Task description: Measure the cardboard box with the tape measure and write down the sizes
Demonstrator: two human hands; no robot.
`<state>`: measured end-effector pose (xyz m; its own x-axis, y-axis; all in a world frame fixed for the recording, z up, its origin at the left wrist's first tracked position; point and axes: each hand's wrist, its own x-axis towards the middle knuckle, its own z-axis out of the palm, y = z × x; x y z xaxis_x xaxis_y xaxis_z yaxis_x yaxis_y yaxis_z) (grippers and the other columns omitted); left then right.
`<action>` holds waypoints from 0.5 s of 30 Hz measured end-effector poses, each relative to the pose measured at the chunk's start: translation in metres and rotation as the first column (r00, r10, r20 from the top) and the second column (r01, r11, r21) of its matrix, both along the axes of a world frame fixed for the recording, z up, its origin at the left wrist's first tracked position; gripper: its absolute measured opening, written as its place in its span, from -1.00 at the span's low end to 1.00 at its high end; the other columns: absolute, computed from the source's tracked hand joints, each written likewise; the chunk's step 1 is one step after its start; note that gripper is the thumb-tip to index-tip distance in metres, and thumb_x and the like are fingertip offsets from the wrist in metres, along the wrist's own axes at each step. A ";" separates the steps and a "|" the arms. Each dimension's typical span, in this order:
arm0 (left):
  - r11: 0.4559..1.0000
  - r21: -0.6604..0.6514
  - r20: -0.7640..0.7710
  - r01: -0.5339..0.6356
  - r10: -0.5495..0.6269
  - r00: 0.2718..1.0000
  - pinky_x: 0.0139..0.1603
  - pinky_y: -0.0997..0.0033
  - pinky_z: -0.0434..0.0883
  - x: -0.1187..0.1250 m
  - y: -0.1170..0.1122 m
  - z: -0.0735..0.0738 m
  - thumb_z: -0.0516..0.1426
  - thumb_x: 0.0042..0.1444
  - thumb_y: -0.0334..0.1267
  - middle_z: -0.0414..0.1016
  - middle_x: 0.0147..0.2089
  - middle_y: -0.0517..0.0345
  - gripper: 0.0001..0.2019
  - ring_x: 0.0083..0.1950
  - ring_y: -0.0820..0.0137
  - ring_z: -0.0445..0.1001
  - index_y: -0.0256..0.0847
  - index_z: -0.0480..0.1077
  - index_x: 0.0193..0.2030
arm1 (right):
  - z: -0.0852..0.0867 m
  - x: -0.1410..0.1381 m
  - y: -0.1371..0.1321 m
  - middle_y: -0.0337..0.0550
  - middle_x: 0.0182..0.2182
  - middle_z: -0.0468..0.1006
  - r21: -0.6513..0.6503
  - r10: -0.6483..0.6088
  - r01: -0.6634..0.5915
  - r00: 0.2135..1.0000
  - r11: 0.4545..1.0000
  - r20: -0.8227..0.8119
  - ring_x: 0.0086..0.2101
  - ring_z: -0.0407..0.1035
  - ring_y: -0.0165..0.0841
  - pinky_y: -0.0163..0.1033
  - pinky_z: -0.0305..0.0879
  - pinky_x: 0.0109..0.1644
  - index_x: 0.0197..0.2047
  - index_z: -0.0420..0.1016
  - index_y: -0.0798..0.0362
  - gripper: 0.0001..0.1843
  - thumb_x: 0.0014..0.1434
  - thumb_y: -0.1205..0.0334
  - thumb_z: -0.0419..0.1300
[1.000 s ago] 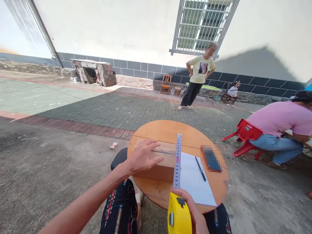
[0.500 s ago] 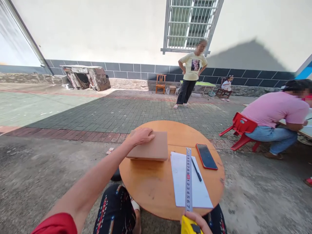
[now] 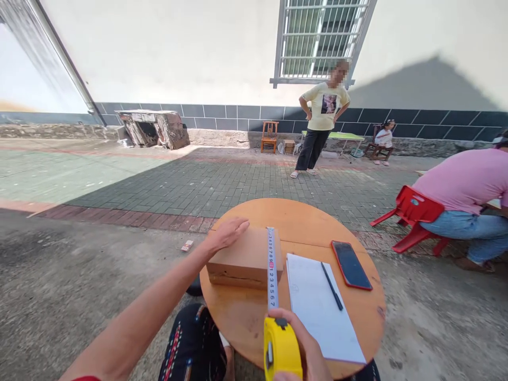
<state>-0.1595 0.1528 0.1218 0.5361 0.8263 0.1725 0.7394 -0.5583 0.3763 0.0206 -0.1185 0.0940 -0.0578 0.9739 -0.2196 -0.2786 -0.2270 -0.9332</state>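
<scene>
A brown cardboard box (image 3: 246, 260) lies on a round wooden table (image 3: 254, 312). My left hand (image 3: 227, 234) rests flat on the box's far left corner, fingers stretched out. My right hand (image 3: 305, 346) grips a yellow tape measure (image 3: 280, 349) at the table's near edge. Its blade (image 3: 272, 267) runs out over the right part of the box top, reaching the far edge.
White paper (image 3: 321, 309) with a black pen (image 3: 332, 278) and a red-cased phone (image 3: 351, 257) lie on the table's right. A person in pink sits on a red chair (image 3: 413, 211) at right. Another person (image 3: 321, 121) stands by the far wall.
The tape blade has shifted left from over the paper onto the box. My right hand and the tape case have risen into view. My left hand has stayed on the box.
</scene>
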 end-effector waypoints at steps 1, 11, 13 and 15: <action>0.999 0.020 0.018 -0.028 0.028 0.999 0.15 0.23 0.30 -0.008 -0.003 -0.001 -0.17 0.33 -0.10 0.54 0.01 0.06 -0.59 0.10 0.20 0.42 -0.13 0.47 -0.05 | 0.007 -0.006 0.010 -0.23 -0.44 0.44 0.030 0.023 -0.024 1.000 0.999 0.012 -0.46 0.25 -0.38 -0.29 0.16 -0.38 0.03 0.44 0.04 -0.07 -0.40 -0.24 0.46; 0.989 0.077 0.154 -0.128 0.115 0.981 0.23 0.28 0.26 -0.037 -0.016 -0.025 -0.13 0.30 -0.19 0.50 0.09 0.06 -0.62 0.15 0.30 0.38 -0.16 0.45 0.02 | 0.016 -0.050 0.066 -0.21 -0.38 0.43 0.071 0.024 -0.032 0.993 0.997 0.116 -0.37 0.27 -0.35 -0.29 0.24 -0.32 -0.06 0.47 0.10 -0.30 -0.16 -0.21 0.39; 0.988 0.078 0.166 -0.131 0.117 0.979 0.24 0.29 0.24 -0.035 -0.018 -0.027 -0.13 0.31 -0.19 0.51 0.06 0.08 -0.63 0.13 0.31 0.38 -0.15 0.47 -0.03 | 0.017 -0.055 0.063 -0.21 -0.39 0.44 0.049 0.003 -0.008 0.993 0.999 0.115 -0.37 0.27 -0.35 -0.30 0.24 -0.32 -0.07 0.49 0.10 -0.30 -0.16 -0.22 0.38; 0.988 0.073 0.166 -0.133 0.120 0.979 0.24 0.30 0.23 -0.033 -0.019 -0.027 -0.14 0.32 -0.18 0.52 0.05 0.09 -0.63 0.13 0.31 0.38 -0.13 0.48 -0.07 | 0.020 -0.059 0.058 -0.21 -0.41 0.45 0.036 -0.001 -0.004 0.990 0.999 0.139 -0.37 0.28 -0.34 -0.29 0.24 -0.31 -0.07 0.51 0.10 -0.30 -0.18 -0.22 0.39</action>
